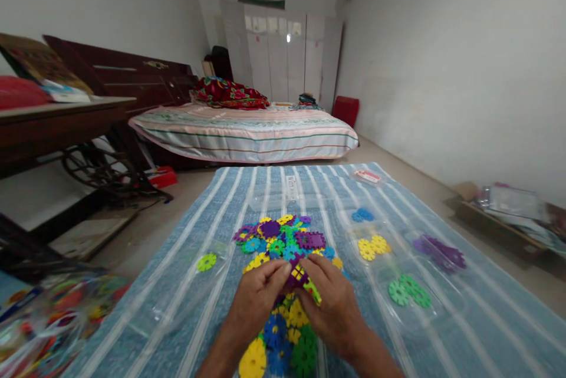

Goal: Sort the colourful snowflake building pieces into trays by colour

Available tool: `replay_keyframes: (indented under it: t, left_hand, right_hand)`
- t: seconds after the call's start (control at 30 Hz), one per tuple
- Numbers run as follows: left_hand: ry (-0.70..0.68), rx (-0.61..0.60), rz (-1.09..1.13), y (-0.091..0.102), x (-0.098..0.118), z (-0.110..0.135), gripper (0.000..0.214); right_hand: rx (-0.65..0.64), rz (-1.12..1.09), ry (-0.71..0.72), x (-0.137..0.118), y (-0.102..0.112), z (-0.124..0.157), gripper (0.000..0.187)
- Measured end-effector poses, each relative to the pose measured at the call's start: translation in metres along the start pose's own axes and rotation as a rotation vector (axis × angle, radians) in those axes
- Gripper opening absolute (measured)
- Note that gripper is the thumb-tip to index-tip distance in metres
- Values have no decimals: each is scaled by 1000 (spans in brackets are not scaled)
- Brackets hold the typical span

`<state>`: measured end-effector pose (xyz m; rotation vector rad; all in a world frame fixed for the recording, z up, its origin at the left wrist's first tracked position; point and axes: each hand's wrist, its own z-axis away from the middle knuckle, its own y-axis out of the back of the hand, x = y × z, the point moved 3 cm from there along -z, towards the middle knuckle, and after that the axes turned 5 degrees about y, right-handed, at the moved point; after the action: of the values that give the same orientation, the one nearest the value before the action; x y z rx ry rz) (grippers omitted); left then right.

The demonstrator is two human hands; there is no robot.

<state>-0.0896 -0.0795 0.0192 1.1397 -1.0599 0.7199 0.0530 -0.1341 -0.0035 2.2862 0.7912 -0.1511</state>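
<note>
My left hand [256, 295] pinches the left side of a purple plastic interlocking piece [295, 261] between thumb and fingers. From the other side my right hand [332, 296] is closed on the same piece, with a lime-green toothed piece [313, 292] sticking out by its fingers. Part of what they grip is hidden by the fingers. Just beyond lies a heap of mixed plastic gear-shaped pieces [276, 246]. Below and between the wrists are more loose ones: yellow discs [253, 359], blue discs [275, 331] and green discs [304, 355].
Clear plastic trays on the right hold blue pieces [362, 214], yellow pieces [374, 247], purple pieces [442, 254] and green pieces [409, 291]. On the left another tray has one lime-green disc [206, 262]. All lie on a blue striped cloth [194, 224]; a bed [247, 136] stands beyond.
</note>
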Motion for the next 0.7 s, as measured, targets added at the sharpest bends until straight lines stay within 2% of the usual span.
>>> replay_keyframes:
  t: [0.13,0.23,0.37,0.5,0.57,0.7]
  left_hand:
    - [74,-17,82,-1,-5,8,30]
    - [82,17,109,-9,-11,9,22]
    - [67,58,47,-11,-17,11,19]
    - [77,153,7,4,-25,15,22]
    - [81,214,-1,12,-33,18,24]
    - [63,280,-67,16,-48,23,26]
  right_hand:
    - [15,-31,-74,22,33,9,26]
    - [-71,-38,-159,31,40,18,20]
    - [-296,-7,-155,14,31,35,17]
    - [-456,43,-147,-11,18,59,26]
    - [-468,47,-112,-18,12,73,33]
    - [-369,43,-58,-20,2,94,34]
